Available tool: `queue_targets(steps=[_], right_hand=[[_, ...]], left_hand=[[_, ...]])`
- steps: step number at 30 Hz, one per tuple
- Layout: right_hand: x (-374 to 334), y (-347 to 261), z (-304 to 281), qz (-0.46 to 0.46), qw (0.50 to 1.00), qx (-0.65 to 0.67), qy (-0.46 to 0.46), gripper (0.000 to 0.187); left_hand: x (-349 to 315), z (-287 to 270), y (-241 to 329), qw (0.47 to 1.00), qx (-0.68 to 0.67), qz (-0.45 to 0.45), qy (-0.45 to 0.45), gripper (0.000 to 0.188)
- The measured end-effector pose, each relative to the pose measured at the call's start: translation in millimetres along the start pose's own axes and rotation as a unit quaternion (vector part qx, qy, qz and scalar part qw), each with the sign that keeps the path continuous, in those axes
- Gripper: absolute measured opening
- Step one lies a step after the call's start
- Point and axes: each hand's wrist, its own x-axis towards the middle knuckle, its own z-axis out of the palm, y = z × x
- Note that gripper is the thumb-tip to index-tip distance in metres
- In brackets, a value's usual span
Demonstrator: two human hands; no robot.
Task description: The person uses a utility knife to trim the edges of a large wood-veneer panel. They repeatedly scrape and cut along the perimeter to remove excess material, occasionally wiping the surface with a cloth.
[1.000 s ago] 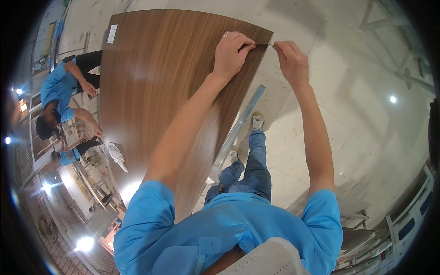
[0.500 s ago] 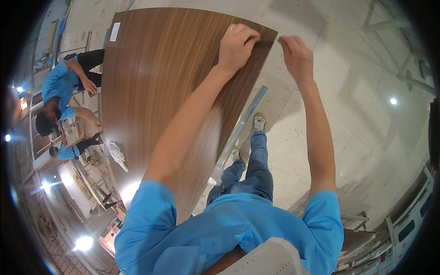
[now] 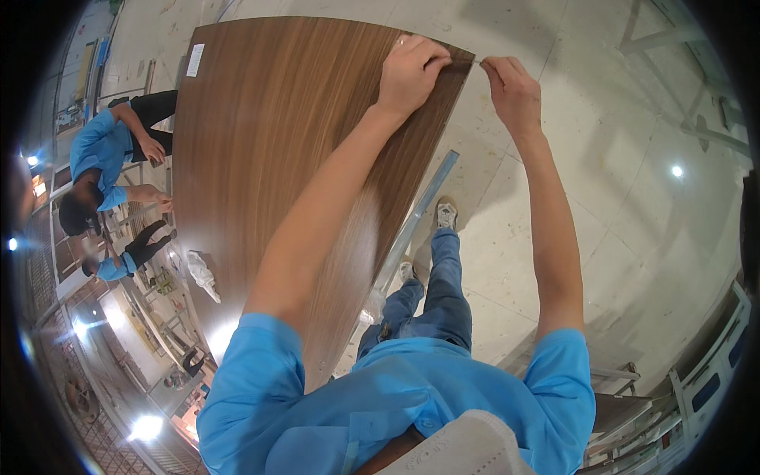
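Note:
A large brown wood-grain panel [image 3: 285,103] spreads out in front of me, its far right corner between my two hands. My left hand [image 3: 408,75] rests over the panel near that corner, thumb and fingers pinched together close to the edge. Just past the corner, over the floor, my right hand [image 3: 513,91] is closed in a pinch too. Whatever the fingertips of either hand hold is too small to make out. A white label [image 3: 195,60] sticks to the panel's far left corner.
A crumpled white cloth or plastic piece [image 3: 203,275] lies on the panel's left edge. Beneath its right side runs a grey metal bar [image 3: 423,202]. A co-worker in a blue shirt [image 3: 96,146] stands at the left, another person [image 3: 117,267] behind. Metal frames [image 3: 689,134] stand at right.
Both my hands stay pinched at the corner; the right has risen slightly. The person farther off at the left has shifted posture. The panel appears to have moved very slightly in view.

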Motion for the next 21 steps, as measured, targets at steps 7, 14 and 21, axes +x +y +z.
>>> queue_targets(steps=[7,14,21], right_hand=[[-28.7,-15.8,-6.7,0.011,1.000,0.009,-0.020,0.005],[-6.5,1.7,-8.4,0.025,1.000,-0.001,0.010,0.005],[-17.1,-5.5,-9.8,0.023,1.000,0.010,-0.017,0.005]], left_hand=[[-18.8,-10.2,5.2,0.999,0.010,-0.011,-0.045,0.005],[7.2,6.5,2.4,1.000,-0.005,0.005,-0.018,0.007],[-5.0,-1.7,8.1,1.000,0.000,0.011,-0.026,0.006]])
